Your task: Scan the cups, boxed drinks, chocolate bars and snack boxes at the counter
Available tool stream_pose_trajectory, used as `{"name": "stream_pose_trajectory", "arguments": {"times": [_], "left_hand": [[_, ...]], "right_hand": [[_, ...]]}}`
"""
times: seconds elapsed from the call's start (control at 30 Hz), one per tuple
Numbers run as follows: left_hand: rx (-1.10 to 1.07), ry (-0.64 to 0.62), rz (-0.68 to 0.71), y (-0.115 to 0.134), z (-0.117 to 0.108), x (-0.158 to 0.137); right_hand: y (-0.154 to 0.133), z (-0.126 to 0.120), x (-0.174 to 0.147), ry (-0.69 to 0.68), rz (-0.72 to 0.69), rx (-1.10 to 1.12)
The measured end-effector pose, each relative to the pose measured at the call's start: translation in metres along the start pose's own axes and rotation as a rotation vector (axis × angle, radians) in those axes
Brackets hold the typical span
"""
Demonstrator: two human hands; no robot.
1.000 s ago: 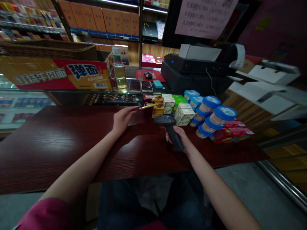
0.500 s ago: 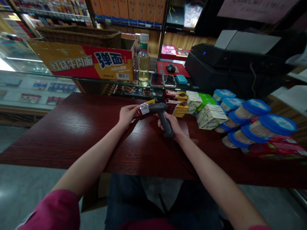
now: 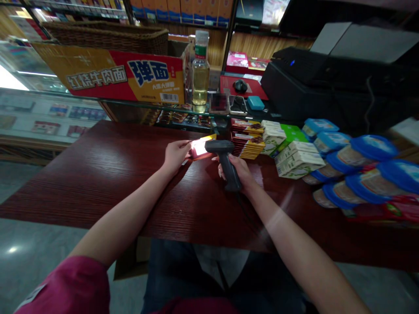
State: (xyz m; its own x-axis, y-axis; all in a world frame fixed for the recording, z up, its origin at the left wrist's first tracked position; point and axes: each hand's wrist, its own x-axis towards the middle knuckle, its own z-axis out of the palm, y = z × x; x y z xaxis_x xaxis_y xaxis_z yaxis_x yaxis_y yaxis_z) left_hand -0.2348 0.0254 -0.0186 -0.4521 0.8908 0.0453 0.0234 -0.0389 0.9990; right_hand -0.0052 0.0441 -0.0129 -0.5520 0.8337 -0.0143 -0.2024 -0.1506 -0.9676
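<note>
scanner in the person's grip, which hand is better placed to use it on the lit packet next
Probably the right hand: it grips the scanner by its handle, with the head towards the lit packet. The left hand is occupied, holding the packet's left end.

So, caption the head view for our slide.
Scanner in the right hand lights a packet in the left hand.

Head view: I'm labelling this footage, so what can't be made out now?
In the head view:
Any print on the packet in the left hand: washed out by glare.
Whether the right hand presses a trigger: hidden behind the scanner.
Lower part of the basket: behind the printed carton.
Dark device by the bottle: pixelated.
Red boxes: cut by right edge.
</note>
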Motion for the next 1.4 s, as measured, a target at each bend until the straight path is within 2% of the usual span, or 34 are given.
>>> {"name": "stream_pose_trajectory", "arguments": {"times": [0.17,0.27,0.43,0.57,0.67,0.73,0.8,0.9,1.0,1.07,1.13,1.23,1.4], "left_hand": [[-0.025,-0.033,-0.006,-0.003,-0.002,0.003],[0.071,-0.049,0.104,-0.005,-0.015,0.012],[0.453,-0.114,0.39,0.003,-0.063,0.021],[0.591,-0.225,0.478,0.005,-0.11,0.019],[0.797,-0.207,0.525,0.003,-0.139,0.018],[0.96,-0.173,0.532,0.002,-0.15,0.017],[1.129,-0.173,0.536,0.003,-0.153,0.014],[1.304,-0.172,0.582,0.005,-0.138,0.003],[1.34,-0.19,0.66,0.007,-0.112,-0.014],[1.326,-0.268,0.654,0.007,-0.1,-0.022],[1.3,-0.33,0.611,0.005,-0.099,-0.025],[1.26,-0.323,0.529,0.001,-0.118,-0.017],[1.184,-0.248,0.431,-0.003,-0.17,0.019]], "right_hand": [[-0.001,-0.001,0.0,0.014,-0.019,-0.004],[-0.001,-0.003,-0.001,0.004,-0.013,-0.01],[-0.001,-0.007,-0.003,-0.012,-0.01,-0.019],[-0.001,-0.007,-0.003,-0.025,-0.004,-0.033],[-0.001,-0.007,-0.003,-0.033,0.0,-0.048],[0.0,-0.007,-0.003,-0.035,0.004,-0.052],[-0.001,-0.006,-0.003,-0.034,0.011,-0.053],[-0.001,-0.007,-0.003,-0.029,0.025,-0.055],[-0.001,-0.009,-0.004,-0.038,0.044,-0.077],[-0.001,-0.01,-0.004,-0.037,0.044,-0.094],[-0.001,-0.01,-0.005,-0.024,0.032,-0.106],[-0.002,-0.01,-0.007,-0.012,0.034,-0.136],[-0.001,-0.011,-0.006,0.014,0.069,-0.186]]}}
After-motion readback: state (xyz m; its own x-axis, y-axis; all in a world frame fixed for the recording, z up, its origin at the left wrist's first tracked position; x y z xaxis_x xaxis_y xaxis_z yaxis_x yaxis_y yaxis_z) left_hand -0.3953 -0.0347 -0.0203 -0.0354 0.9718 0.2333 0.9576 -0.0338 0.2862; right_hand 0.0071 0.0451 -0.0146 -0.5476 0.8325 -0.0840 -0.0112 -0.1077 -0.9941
